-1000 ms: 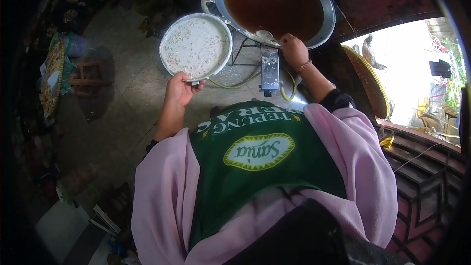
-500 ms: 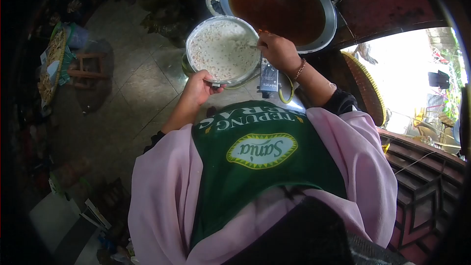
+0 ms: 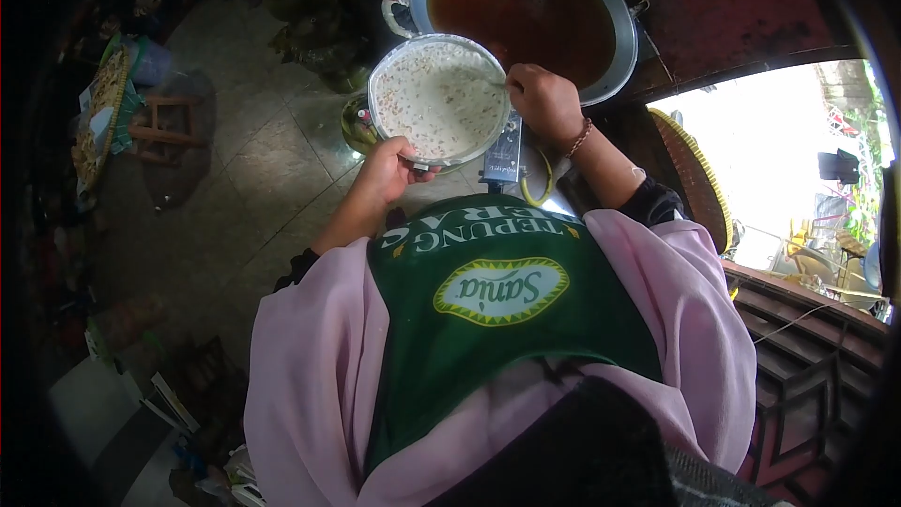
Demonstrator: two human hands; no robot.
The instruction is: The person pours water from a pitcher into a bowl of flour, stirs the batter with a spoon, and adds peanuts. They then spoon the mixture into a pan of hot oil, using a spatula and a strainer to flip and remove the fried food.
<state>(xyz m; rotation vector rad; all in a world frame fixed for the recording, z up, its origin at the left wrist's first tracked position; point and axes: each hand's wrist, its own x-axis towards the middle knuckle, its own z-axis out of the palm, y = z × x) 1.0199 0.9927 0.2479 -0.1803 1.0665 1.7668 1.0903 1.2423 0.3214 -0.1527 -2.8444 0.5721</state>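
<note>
My left hand (image 3: 396,169) grips the near rim of a round metal bowl (image 3: 374,113), thumb over the edge and fingers beneath. A pale, runny batter (image 3: 436,99) with small brown bits fills much of the bowl. At the bowl's right rim, my right hand (image 3: 547,105) is closed around the handle of a spoon, which is mostly hidden by the fingers and the batter. Just beyond, a large metal wok (image 3: 623,61) holds reddish-brown oil (image 3: 516,9); the bowl overlaps its near left side in view.
A dark labelled box (image 3: 503,160) and a curved yellow-green hose (image 3: 537,190) are below the bowl. On the right leans a woven tray (image 3: 690,174). To the left, a wooden stool (image 3: 169,127) stands near another woven tray (image 3: 101,117) with food pieces.
The bowl and my left hand have shifted slightly right. My right hand has moved a little right, and less of the spoon shows. The wok appears slightly further left and up.
</note>
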